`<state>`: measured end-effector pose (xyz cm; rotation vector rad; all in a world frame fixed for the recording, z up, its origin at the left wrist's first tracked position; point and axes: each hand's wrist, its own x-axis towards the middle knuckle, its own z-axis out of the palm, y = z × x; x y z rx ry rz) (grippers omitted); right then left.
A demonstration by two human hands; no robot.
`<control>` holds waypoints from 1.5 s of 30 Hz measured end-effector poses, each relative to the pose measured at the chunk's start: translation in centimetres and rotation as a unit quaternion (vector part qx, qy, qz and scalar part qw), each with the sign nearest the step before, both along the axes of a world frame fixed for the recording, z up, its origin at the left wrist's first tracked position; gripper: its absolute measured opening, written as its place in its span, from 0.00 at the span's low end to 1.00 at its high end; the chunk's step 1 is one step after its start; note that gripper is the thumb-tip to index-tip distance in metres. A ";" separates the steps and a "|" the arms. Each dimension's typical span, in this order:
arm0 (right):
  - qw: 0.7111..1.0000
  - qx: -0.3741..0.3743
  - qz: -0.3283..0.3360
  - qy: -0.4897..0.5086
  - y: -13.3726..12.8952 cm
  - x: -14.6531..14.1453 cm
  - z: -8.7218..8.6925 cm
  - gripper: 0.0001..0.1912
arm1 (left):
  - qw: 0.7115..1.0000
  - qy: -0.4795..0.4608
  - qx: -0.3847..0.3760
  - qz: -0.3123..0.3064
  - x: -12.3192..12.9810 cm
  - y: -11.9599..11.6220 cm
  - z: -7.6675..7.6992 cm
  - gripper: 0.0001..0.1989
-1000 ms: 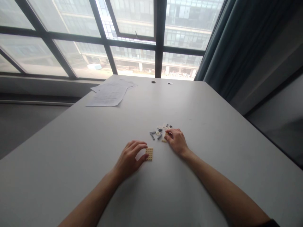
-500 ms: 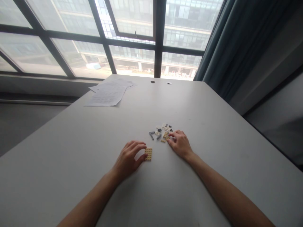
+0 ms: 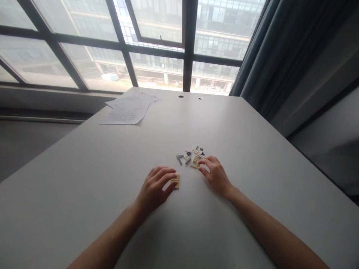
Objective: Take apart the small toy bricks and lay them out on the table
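A tan building-block plate [image 3: 177, 180] with studs lies flat on the white table. My left hand [image 3: 157, 185] reaches over its left part, thumb and fingers curved and apart, with the fingertips covering some of it. My right hand [image 3: 217, 175] is at the right side of a pile of loose blocks. Its thumb and index finger are parted beside a small tan block [image 3: 198, 166]; whether they touch it I cannot tell. Close by are a larger tan block [image 3: 195, 159], a thin tan piece [image 3: 193, 166] and a grey block [image 3: 188, 161].
White blocks [image 3: 198, 152], small black pieces [image 3: 201, 149] and an angled grey piece [image 3: 179, 159] make up the rest of the pile. Printed papers [image 3: 126, 110] lie at the table's far left. Windows and a dark curtain [image 3: 258, 59] stand beyond the table.
My left fingers have shifted slightly right, further over the tan plate. My right hand has drawn back a little toward me, off the larger tan block, uncovering it.
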<state>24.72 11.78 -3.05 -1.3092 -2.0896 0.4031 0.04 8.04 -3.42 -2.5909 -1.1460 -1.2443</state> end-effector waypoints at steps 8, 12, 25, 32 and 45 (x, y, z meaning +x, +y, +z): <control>0.970 -0.083 0.100 0.205 -5.0 -2.2 0.8 0.07 | 0.998 -0.048 0.022 -0.027 2.7 -2.0 0.3 0.12; 0.962 -0.095 0.113 0.230 -5.8 -2.8 0.3 0.07 | 0.997 -0.057 0.028 -0.048 2.7 -2.1 0.2 0.10; 0.900 -0.241 0.090 0.351 -6.3 -3.7 -0.7 0.21 | 0.997 -0.035 0.037 -0.061 2.7 -2.0 0.5 0.13; 0.887 -0.262 0.091 0.369 -6.4 -3.9 -0.6 0.22 | 0.996 -0.038 0.047 -0.065 2.7 -1.9 0.9 0.13; 0.849 -0.290 0.103 0.431 -6.5 -3.8 -0.5 0.13 | 0.997 -0.055 0.030 -0.042 2.3 -2.0 -0.6 0.05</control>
